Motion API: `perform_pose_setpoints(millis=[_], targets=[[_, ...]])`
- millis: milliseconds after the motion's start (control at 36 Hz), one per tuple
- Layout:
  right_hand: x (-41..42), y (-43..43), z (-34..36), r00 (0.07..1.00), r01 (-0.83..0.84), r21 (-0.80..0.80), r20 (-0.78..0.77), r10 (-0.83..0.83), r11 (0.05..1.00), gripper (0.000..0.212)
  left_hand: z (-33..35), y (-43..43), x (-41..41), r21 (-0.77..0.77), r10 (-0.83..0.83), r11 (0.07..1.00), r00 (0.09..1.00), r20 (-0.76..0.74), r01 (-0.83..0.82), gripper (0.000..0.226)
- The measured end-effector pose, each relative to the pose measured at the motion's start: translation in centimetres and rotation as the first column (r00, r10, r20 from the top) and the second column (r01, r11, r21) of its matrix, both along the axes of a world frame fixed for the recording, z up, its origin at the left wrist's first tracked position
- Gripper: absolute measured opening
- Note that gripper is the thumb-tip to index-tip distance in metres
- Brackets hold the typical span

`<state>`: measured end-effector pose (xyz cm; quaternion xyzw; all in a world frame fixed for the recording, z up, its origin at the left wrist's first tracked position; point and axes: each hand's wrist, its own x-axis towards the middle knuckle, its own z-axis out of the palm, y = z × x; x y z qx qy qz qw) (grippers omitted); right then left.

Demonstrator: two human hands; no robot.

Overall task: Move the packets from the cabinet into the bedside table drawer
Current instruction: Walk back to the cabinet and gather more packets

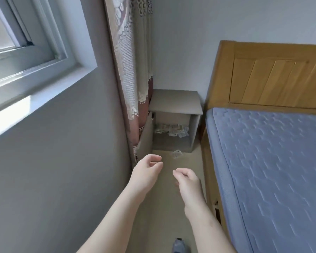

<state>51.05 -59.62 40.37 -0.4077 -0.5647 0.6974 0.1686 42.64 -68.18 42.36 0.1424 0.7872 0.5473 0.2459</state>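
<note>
Grey board formed the bedside cabinet (pixel 175 101), which in the head view stood straight ahead of both hands. Its door (pixel 146 137) hung open at its left side. The packets (pixel 171 131) lay heaped inside the cabinet, the heap running left to right across the opening. One stray packet (pixel 177 153) lay on the floor just in front of the cabinet. The left hand (pixel 147 172) reached slightly nearer the cabinet than the right hand (pixel 187 179). Both were held out, fingers loosely curled, holding nothing. No drawer could be made out.
</note>
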Motion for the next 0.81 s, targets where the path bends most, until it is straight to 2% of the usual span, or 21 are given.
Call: perform_pose_setpoints(millis=[278, 500, 667, 806], targets=[[-15.7, 17.0, -1.3, 1.0, -0.03, 0.028, -0.008, 0.03, 0.999, 0.012, -1.4, 16.5, -14.7, -0.032, 0.051, 0.998, 0.999, -0.004, -0.051, 0.015], [-25.6, 26.6, -3.3, 0.993, -0.091, -0.016, 0.074, 0.092, 0.996, 0.011, -4.2, 25.8, -25.4, -0.091, 0.103, 0.991, 0.993, 0.053, -0.098, 0.015], [-33.7, 34.2, -8.0, 0.99, -0.002, -0.001, 0.143, 0.003, 1.0, 0.012, -9.5, 33.8, -34.4, -0.138, 0.032, 0.99, 0.997, 0.075, -0.021, 0.014], [-40.4, 39.5, -12.3, 0.988, 0.109, -0.071, 0.116, -0.1, 0.992, 0.011, -13.7, 39.8, -41.3, -0.2, -0.003, 0.98, 0.996, 0.094, 0.022, 0.013]])
